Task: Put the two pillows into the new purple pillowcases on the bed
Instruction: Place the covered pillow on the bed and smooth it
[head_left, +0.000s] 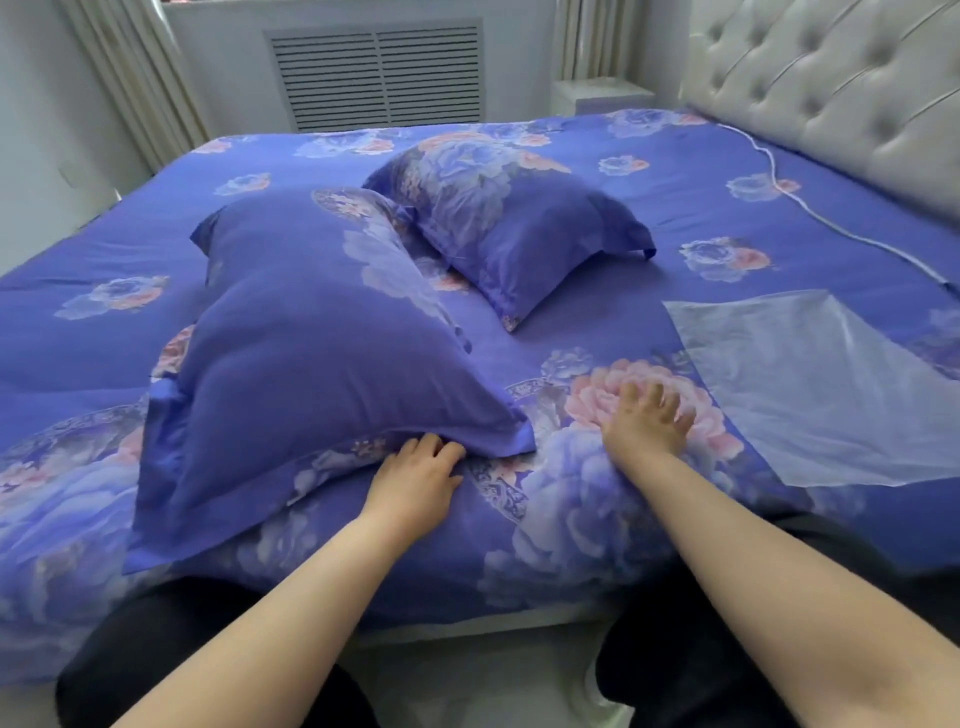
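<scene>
The left hand (415, 480) lies at the near edge of the near pillow (311, 353), its fingertips tucked under the case flap so I cannot tell if they pinch it, and from this hand the pillow runs with its long axis away toward the far left, plain purple on top with pale flowers along its right side. The right hand (647, 421) rests to the right, apart from the pillow, with fingers spread on the bed (675, 171) cover. Beyond both hands the far pillow (509, 223) lies flowered, pointing diagonally, touching the near one.
</scene>
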